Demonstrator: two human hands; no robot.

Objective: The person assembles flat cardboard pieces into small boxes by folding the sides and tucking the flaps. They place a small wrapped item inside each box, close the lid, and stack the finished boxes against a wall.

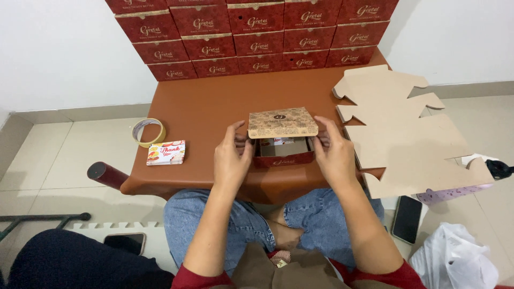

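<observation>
Small red box (282, 151): at the centre of the brown bench (203, 107), near its front edge; base red, interior showing small packets whose detail is too small to tell.
Lid (282, 122): tan with a dark printed pattern, tilted up over the box, hinged toward 12 o'clock and open toward the person.
Left hand (231, 160): at 9 o'clock of the box; fingers closed on the box's left side, thumb up near the lid's left corner; grip clamped on the box.
Right hand (334, 155): at 3 o'clock of the box; fingers closed on the box's right side, fingertips up at the lid's right corner; grip clamped on the box.
Stacked red boxes (251, 35): at 12 o'clock, in rows against the white wall at the far edge of the bench, well apart from the hands.
Flat cardboard blanks (401, 134): at 3 o'clock, a pile of unfolded tan cut-outs, overhanging the right edge of the bench, just beside the right hand.
Tape roll (148, 132): at 9 o'clock, lying flat at the left edge of the bench.
Card stack (166, 152): at 8 o'clock, just beside the tape roll, red and white.
Phone (407, 218): at 5 o'clock, on the floor, dark, face down or screen off.
White plastic bag (455, 259): at 5 o'clock, on the floor beyond the phone.
</observation>
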